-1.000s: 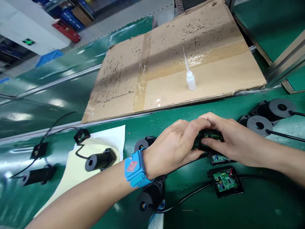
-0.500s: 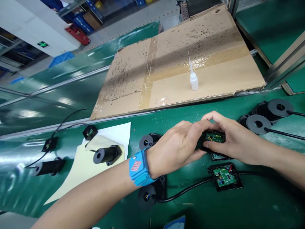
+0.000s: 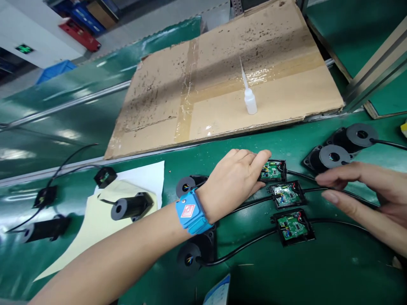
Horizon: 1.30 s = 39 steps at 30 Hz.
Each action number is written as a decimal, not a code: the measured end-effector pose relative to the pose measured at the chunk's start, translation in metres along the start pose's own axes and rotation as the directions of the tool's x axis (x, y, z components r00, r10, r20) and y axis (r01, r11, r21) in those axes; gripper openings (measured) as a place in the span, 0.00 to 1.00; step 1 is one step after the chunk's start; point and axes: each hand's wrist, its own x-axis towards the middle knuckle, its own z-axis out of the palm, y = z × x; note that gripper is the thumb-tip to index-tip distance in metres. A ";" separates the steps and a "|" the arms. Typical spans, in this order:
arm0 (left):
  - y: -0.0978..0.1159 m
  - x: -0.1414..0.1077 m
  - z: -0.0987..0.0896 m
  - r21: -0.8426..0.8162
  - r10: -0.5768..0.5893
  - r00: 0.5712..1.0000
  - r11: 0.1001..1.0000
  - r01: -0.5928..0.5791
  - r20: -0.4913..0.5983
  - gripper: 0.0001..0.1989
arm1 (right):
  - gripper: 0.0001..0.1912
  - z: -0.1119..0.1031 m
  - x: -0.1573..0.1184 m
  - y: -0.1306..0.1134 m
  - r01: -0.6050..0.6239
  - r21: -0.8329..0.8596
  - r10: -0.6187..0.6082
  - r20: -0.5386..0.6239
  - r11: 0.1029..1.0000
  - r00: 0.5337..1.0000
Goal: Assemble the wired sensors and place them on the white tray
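The far circuit box [image 3: 276, 170] is overlapped at nine o'clock by the left hand [image 3: 235, 176], whose grip cannot be told. At three, the right hand [image 3: 386, 184] is unclenched.

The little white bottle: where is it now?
In the head view, the white bottle stands on the cardboard, beyond the left hand, right of centre.
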 end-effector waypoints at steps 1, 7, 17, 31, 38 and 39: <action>0.002 0.000 -0.001 0.010 0.023 1.000 1.000 -0.023 -0.008 0.32 | 0.10 0.001 -0.008 0.002 0.045 -0.035 -0.043 0.044 0.998 0.998; 0.023 -0.023 -0.005 -0.062 0.133 0.990 0.990 -0.130 0.049 0.15 | 0.10 0.028 -0.026 0.007 0.292 -0.034 -0.281 0.187 0.956 0.941; 0.025 -0.032 0.014 -0.145 0.171 0.978 0.977 -0.153 0.117 0.14 | 0.16 0.056 -0.033 0.017 0.341 -0.196 -0.264 0.334 0.920 0.905; 0.025 -0.028 0.009 -0.183 0.139 0.975 0.977 -0.107 0.171 0.15 | 0.15 0.055 -0.029 0.015 0.355 -0.213 -0.278 0.320 0.910 0.906; 0.032 -0.032 0.010 -0.023 0.149 0.979 0.989 -0.148 0.139 0.14 | 0.14 0.056 -0.032 0.010 0.367 -0.256 -0.296 0.277 0.894 0.914; 0.034 -0.031 0.010 0.015 0.164 0.978 0.986 -0.167 0.126 0.16 | 0.15 0.056 -0.035 0.009 0.376 -0.251 -0.310 0.265 0.892 0.913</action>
